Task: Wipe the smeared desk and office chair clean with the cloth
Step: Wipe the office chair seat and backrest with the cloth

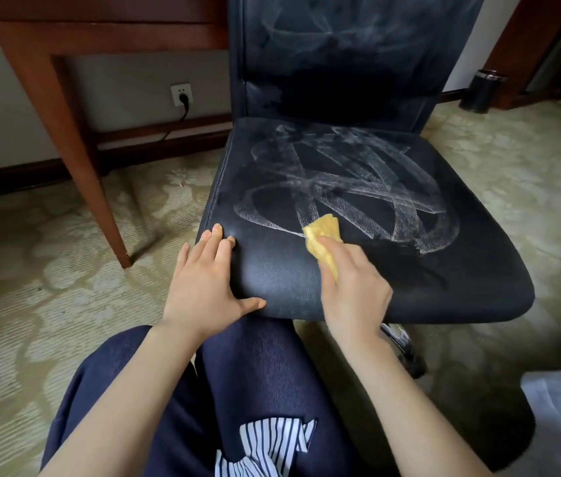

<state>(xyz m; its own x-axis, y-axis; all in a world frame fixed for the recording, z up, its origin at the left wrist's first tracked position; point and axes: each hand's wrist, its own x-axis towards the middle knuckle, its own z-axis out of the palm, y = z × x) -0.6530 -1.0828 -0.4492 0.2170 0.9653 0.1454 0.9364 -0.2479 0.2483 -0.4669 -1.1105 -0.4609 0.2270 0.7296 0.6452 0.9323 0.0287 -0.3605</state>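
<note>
Head view, left to right. Wooden desk (76, 139): only a tapered leg and the lower frame show at upper left, standing on patterned carpet (31, 270); the desktop is out of view. Wall socket (181, 94) with a black plug, on the wall behind the desk. Left hand (203, 280): laid flat on the near left corner of the office chair (461, 270), fingers straight and slightly spread towards the backrest, thumb lying along the seat's front edge; it grasps nothing. The chair faces the person, its dark seat in the centre of the view and its backrest upright behind. White smears (358, 187) cross in loops over the middle and far part of the seat, with fainter ones on the backrest; the near strip of the seat between the hands looks dark and unmarked. Yellow cloth (322, 232): bunched, lying on the seat at the near edge of the smears. Its long axis runs front to back, with the free end pointing towards the backrest and the near end tucked under the right hand (354, 290). This hand's fingers curl over the cloth and press it to the seat. Small dark bin (482, 91): on the floor at upper right, well apart from the chair.
</note>
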